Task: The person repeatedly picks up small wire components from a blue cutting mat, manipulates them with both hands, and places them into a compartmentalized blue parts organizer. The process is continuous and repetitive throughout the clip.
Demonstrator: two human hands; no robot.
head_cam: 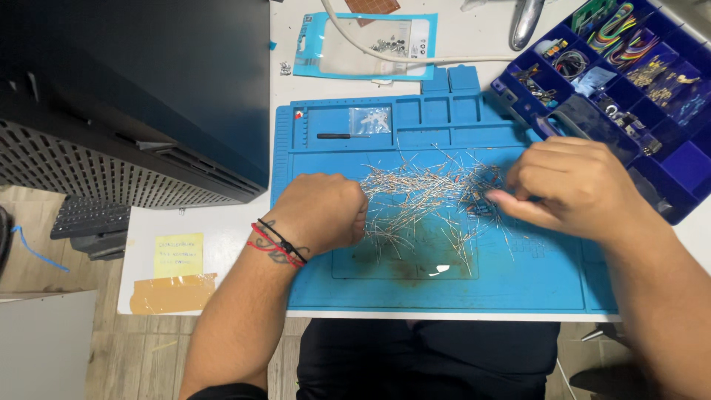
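I see a blue mat (444, 289) on the white tabletop (222, 222), near its front edge. A pile of thin wire parts (426, 200) is spread over the middle of the mat.

My left hand (322, 215) rests on the mat at the left side of the pile. Its fingers are curled in tight, like a loose fist. I cannot tell if they hold any of the parts.

My right hand (574, 185) is at the right side of the pile. Its fingers (507, 200) are pressed together and point left, with the tips touching the parts. They seem to pinch a few, but I cannot tell for sure.

At the back of the mat there are small pockets. A tiny black screwdriver (342, 136) lies in one, and a little clear bag (369, 119) lies just beside it.

A dark blue box (681, 167) with many little sections sits at the right back corner of the tabletop, full of small parts and coloured wires. A clear packet with blue edges (363, 44) lies behind the mat, with a white cable (415, 58) across it. A yellow note (178, 254) is stuck near the left front corner. A black case (133, 96) stands to the left.
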